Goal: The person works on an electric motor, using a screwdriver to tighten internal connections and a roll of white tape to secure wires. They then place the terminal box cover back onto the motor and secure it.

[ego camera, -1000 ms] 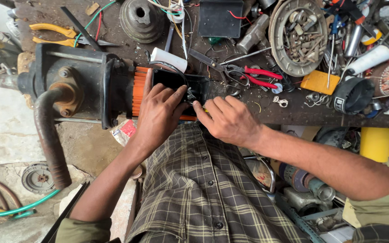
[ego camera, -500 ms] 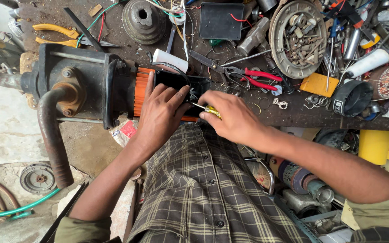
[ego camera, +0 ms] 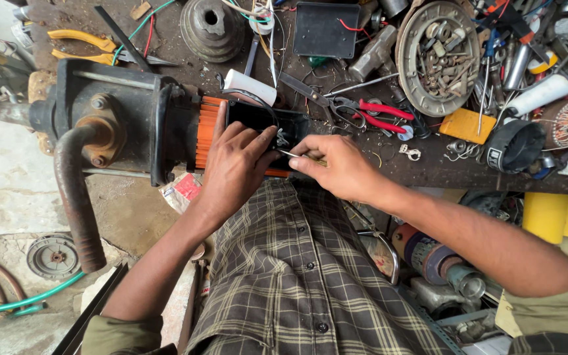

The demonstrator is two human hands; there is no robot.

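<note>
A water pump motor with orange cooling fins (ego camera: 206, 133) and a black terminal box (ego camera: 264, 118) lies at the workbench's front edge, joined to a dark pump body (ego camera: 110, 118). My left hand (ego camera: 235, 167) rests flat over the motor, fingers at the terminal box. My right hand (ego camera: 336, 167) pinches a thin metal tool (ego camera: 292, 155), its tip pointing into the wires of the box. A rusty curved pipe (ego camera: 73, 197) hangs down from the pump body.
The bench (ego camera: 389, 164) is crowded: red-handled scissors (ego camera: 369, 112), a white cylinder (ego camera: 250, 85), a black tray (ego camera: 327, 29), a round metal dish of bolts (ego camera: 438, 56), yellow pliers (ego camera: 87, 43), an orange box (ego camera: 466, 125). A green hose (ego camera: 27, 301) lies on the floor.
My right hand has drawn slightly to the right and now shows the thin tool pointing into the terminal box. The left hand stays on the motor.
</note>
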